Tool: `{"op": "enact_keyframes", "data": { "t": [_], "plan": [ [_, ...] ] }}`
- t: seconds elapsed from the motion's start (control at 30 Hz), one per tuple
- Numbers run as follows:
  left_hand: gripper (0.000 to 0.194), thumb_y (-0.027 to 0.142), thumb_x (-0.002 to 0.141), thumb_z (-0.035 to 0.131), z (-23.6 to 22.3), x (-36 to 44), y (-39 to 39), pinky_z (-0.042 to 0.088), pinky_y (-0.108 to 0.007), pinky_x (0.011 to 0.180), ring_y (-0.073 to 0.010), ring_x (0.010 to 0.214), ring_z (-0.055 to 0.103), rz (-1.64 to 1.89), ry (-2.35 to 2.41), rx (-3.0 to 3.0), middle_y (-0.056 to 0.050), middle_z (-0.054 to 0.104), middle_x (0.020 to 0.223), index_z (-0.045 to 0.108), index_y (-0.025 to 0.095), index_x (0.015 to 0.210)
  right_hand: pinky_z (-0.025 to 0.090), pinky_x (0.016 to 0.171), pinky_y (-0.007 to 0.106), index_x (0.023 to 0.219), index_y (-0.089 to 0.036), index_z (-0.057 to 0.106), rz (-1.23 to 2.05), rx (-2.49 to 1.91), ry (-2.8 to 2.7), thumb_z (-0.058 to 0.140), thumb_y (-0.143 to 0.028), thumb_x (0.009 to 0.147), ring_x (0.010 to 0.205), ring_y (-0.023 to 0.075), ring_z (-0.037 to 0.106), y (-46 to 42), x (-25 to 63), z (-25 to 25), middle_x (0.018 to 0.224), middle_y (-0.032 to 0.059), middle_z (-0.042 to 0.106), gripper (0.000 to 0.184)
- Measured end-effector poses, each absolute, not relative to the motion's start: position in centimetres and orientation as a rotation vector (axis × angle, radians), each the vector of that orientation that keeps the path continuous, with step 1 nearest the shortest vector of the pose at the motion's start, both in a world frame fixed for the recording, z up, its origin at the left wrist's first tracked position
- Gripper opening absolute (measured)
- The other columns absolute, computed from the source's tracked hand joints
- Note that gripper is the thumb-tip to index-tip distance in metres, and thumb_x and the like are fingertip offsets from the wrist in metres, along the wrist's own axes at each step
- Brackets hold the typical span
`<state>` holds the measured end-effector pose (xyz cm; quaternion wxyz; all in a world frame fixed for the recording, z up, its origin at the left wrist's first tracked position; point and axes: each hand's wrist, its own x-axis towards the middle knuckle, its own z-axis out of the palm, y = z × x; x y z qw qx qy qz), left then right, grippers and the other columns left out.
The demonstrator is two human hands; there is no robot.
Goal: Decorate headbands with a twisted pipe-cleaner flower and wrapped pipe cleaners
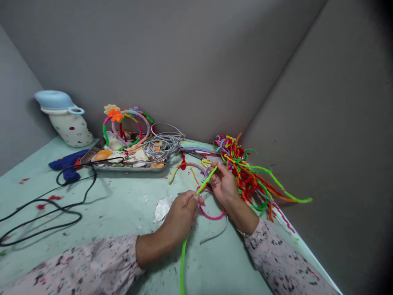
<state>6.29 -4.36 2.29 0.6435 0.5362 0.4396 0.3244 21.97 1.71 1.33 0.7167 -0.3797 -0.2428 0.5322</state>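
A bright green pipe cleaner [183,262] runs up through my left hand [183,209], whose fingers pinch it. Its upper end slants across to my right hand [224,182], where the thumb and fingertips close on the tip. Below and between my hands lies a pink pipe-cleaner ring [213,217], partly covered by my fingers. A curved pipe cleaner in yellow, orange and purple [181,165] rests just beyond them. To the right of my right hand spreads a tangled heap of many-coloured pipe cleaners [250,182].
A metal tray [132,168] holds flower-topped pipe-cleaner hoops [127,123] and a coil of grey wire [164,143]. On the left are a blue glue gun [69,164], its black cord [76,213] and a blue-lidded bottle [69,121]. Crumpled white paper [162,209] lies near my left hand. Grey walls enclose the table.
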Motion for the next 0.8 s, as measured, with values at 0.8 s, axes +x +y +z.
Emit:
{"op": "enact_keyframes", "data": {
  "t": [0.8],
  "plan": [
    [0.024, 0.041, 0.084, 0.047, 3.4, 5.9, -1.7, 0.019, -0.018, 0.033, -0.0067, 0.031, 0.022, 0.805, 0.793, 1.053, 0.01, 0.034, 0.036, 0.053, 0.017, 0.081, 0.045, 0.066, 0.028, 0.105, -0.026, 0.069, 0.516, -1.284, -1.459, 0.055, -0.021, 0.079, 0.068, 0.0152, 0.057, 0.1, 20.7, 1.0, 0.088, 0.0017, 0.068, 0.03]
  ]
}}
